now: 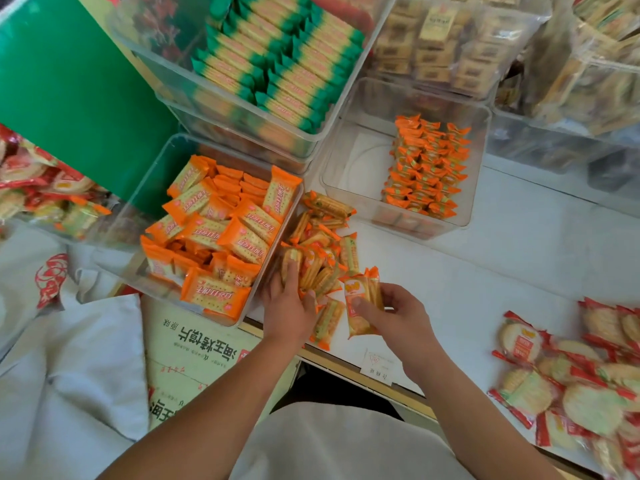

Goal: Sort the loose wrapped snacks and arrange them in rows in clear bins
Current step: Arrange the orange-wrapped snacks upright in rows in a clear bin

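A loose pile of small orange-wrapped biscuit packs point(320, 237) lies on the white table between two clear bins. My left hand point(289, 308) rests on the near end of the pile, fingers pressing on a pack point(290, 258). My right hand point(398, 315) grips a small stack of the same orange packs point(360, 299), held upright just right of the pile. The clear bin point(363, 202) behind the pile holds matching orange packs point(426, 168) in neat rows along its right side; its left half is bare.
A clear bin point(152, 188) at left is full of larger orange cracker packs. Behind it a bin of green-edged packs point(277, 60) is stacked. Red-wrapped round crackers point(581, 375) lie loose at right. A cardboard box point(187, 344) sits below the table edge.
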A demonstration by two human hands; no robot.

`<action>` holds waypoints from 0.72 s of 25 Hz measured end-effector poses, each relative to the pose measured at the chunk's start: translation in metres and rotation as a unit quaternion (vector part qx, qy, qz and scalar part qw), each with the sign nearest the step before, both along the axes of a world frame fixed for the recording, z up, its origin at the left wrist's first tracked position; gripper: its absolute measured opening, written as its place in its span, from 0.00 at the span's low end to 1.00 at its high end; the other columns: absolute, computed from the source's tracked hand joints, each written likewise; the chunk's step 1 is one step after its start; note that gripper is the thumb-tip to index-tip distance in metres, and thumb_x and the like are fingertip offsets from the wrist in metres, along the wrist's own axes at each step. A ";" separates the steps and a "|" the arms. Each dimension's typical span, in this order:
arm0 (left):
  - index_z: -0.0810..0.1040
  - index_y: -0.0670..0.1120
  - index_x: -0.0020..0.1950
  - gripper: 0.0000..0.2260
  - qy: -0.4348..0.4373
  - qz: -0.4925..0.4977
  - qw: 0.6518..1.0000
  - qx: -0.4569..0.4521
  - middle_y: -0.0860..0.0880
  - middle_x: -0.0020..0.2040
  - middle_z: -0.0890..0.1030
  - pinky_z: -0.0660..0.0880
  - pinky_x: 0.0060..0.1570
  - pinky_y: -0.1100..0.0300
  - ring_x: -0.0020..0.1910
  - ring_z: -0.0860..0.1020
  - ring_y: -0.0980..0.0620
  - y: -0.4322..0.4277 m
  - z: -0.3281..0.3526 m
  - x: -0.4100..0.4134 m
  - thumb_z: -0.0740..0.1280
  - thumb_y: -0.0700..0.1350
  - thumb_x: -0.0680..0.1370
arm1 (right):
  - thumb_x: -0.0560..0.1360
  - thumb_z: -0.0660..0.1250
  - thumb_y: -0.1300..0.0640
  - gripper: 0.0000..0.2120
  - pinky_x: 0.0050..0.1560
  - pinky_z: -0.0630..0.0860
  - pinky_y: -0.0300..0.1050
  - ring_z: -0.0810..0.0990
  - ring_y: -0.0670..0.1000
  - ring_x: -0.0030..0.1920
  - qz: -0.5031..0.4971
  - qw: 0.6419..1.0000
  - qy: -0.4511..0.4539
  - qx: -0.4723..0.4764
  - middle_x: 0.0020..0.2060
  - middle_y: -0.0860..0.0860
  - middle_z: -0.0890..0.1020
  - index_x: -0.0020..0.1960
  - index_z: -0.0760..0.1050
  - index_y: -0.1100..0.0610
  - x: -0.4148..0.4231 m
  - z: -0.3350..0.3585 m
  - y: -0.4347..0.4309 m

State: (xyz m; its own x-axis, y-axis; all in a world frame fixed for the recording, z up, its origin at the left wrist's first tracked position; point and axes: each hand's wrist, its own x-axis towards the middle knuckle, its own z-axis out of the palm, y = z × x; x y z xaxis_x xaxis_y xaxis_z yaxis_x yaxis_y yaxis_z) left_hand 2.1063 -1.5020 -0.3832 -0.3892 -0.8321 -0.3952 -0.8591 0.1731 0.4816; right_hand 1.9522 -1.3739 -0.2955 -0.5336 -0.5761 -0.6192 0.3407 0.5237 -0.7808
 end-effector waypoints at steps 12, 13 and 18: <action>0.72 0.52 0.68 0.24 0.074 -0.038 0.997 -0.005 0.49 0.54 0.80 0.77 0.48 0.49 0.55 0.78 0.45 -0.011 0.020 -0.066 0.75 0.49 0.74 | 0.72 0.80 0.52 0.15 0.55 0.84 0.54 0.87 0.51 0.50 -0.077 0.997 0.008 0.023 0.47 0.48 0.88 0.57 0.82 0.50 -0.028 0.002 0.029; 0.72 0.52 0.69 0.26 0.095 -0.027 0.995 0.015 0.50 0.55 0.80 0.78 0.49 0.50 0.55 0.78 0.47 -0.013 0.023 -0.065 0.76 0.49 0.73 | 0.73 0.79 0.53 0.15 0.55 0.84 0.52 0.87 0.51 0.50 -0.072 0.997 0.008 0.014 0.48 0.49 0.88 0.58 0.82 0.50 -0.031 0.005 0.031; 0.73 0.51 0.55 0.15 0.186 -0.023 0.978 0.097 0.54 0.49 0.78 0.76 0.42 0.55 0.47 0.79 0.53 0.013 0.076 -0.067 0.75 0.49 0.74 | 0.75 0.76 0.53 0.14 0.46 0.80 0.39 0.87 0.47 0.47 -0.056 0.998 0.031 -0.011 0.48 0.47 0.87 0.59 0.79 0.46 -0.053 0.019 0.030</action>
State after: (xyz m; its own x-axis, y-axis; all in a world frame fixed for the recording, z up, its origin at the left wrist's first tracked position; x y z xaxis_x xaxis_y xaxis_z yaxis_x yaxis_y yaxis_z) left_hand 2.0389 -1.4892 -0.3069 -0.5714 -0.7333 -0.3684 -0.6123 0.0821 0.7864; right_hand 1.8997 -1.3436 -0.2761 -0.6318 -0.5237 -0.5715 0.3471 0.4680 -0.8127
